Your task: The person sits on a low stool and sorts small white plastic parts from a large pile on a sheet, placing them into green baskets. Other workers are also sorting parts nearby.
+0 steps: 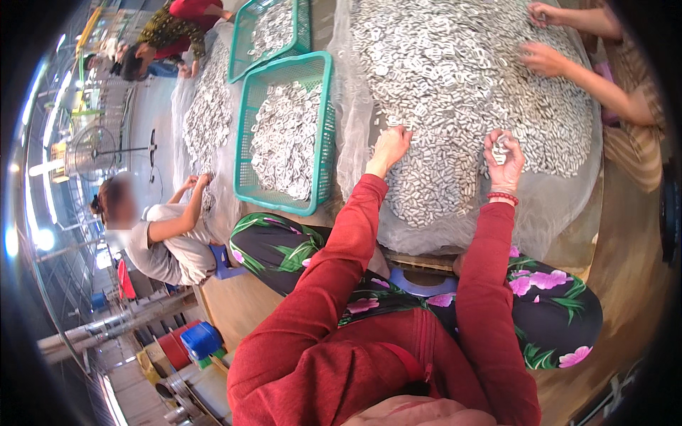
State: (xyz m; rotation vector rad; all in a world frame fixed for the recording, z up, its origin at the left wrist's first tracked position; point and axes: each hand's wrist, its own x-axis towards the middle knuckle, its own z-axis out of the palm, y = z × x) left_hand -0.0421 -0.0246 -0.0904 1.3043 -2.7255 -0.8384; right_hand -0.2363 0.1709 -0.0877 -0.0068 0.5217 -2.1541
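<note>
metal pieces (440,78) on plastic sheeting (533,226), right hand (506,172) holding some, left hand (389,150) grip unclear, workshop fan (91,153)

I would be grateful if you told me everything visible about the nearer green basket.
The nearer green basket is rectangular, looks like plastic, and has a thick rim and perforated walls. It stands upright, left of the heap of small metal pieces, and holds many silvery, loop-shaped pieces. Its far end meets or overlaps the other green basket; which, I cannot tell. No hand touches it, and its underside is hidden.
</note>
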